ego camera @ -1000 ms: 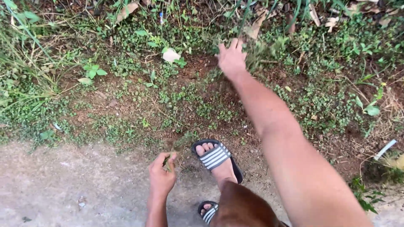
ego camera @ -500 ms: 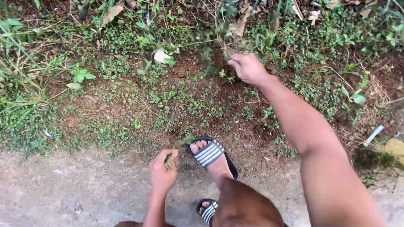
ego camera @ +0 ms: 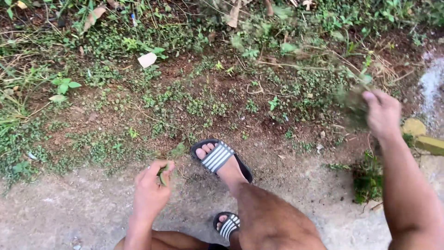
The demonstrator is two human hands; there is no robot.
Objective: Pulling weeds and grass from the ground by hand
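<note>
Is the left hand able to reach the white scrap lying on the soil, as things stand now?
Probably yes: the left hand holds a few green leaves, and only low weeds lie before the white scrap, though it lies far off.

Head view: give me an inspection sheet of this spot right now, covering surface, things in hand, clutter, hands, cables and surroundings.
Surface: bare reddish soil patch with low weeds; pale concrete path along the near edge.
Job's things: blurred clump of pulled weeds in the right hand; small green sprig pinched in the left hand.
Clutter: pale scrap on the soil, dry leaves at the far edge, yellowish block at right.
Hands: left hand closed on the sprig, low over the path; right hand closed on the clump, raised at right.
Cables: nothing seen.
Surroundings: grass and leafy weeds at left and beyond; the person's feet in striped sandals at the path edge.
</note>
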